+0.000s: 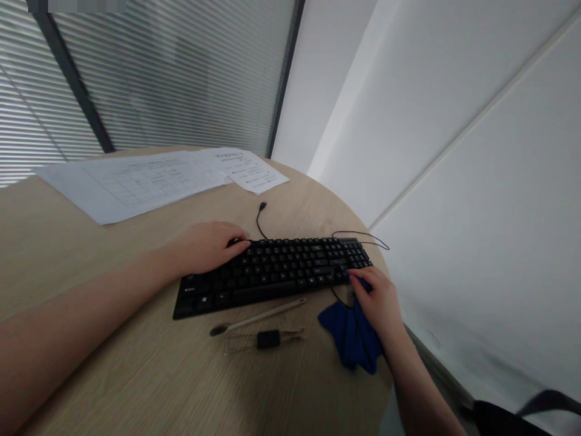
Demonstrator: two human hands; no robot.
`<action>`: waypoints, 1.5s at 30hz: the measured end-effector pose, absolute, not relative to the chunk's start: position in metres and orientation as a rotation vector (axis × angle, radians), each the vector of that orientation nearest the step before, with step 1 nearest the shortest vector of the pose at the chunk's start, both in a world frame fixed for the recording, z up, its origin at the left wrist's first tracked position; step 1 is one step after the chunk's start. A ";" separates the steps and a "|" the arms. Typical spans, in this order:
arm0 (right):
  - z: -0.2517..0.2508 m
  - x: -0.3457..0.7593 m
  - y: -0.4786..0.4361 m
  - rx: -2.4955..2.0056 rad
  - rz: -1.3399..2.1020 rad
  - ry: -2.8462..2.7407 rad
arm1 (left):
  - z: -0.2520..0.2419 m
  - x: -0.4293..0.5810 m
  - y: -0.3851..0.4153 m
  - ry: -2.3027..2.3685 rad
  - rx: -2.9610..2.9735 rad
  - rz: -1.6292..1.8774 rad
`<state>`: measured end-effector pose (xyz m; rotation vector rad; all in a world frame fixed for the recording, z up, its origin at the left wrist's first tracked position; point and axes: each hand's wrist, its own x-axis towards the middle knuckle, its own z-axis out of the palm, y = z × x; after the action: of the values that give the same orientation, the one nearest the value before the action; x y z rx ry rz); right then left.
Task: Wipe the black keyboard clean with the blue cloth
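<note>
A black keyboard (281, 266) lies at a slant on the wooden table. My left hand (211, 245) grips its far edge toward the left, thumb on top and fingers curled at the rim. At the keyboard's right end, my right hand (376, 297) pinches a blue cloth (351, 336) against the keys, and the rest of the cloth hangs down onto the table. In front of the keyboard rests a toothbrush (263, 316) with dark bristles. Beside it is a wire tool with a black block (268, 339), probably a keycap puller.
Printed sheets of paper (149, 181) lie at the back left of the round table (290, 393). The keyboard's cable ends in a USB plug (262, 206) behind it, and a cable loop (376, 236) sticks out at the right near the white wall (481, 242).
</note>
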<state>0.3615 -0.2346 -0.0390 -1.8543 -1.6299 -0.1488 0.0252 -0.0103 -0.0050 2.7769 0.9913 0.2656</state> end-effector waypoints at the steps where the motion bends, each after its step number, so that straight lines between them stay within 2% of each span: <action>1: -0.039 0.362 -0.234 -1.871 -0.121 -1.665 | -0.005 0.025 -0.011 0.997 2.774 0.257; 16: -0.039 0.360 -0.233 -1.895 -0.069 -1.703 | -0.003 0.025 -0.012 0.996 2.797 0.217; 26: -0.044 0.369 -0.234 -1.870 -0.160 -1.540 | -0.002 0.024 -0.013 1.000 2.798 0.238; 45: -0.047 0.373 -0.233 -1.965 -0.054 -1.523 | -0.002 0.024 -0.013 0.980 2.792 0.241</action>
<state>0.3727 -0.2332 -0.0473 -1.9652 -1.5229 -0.0541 0.0243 -0.0128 -0.0025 2.7919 0.9797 0.2405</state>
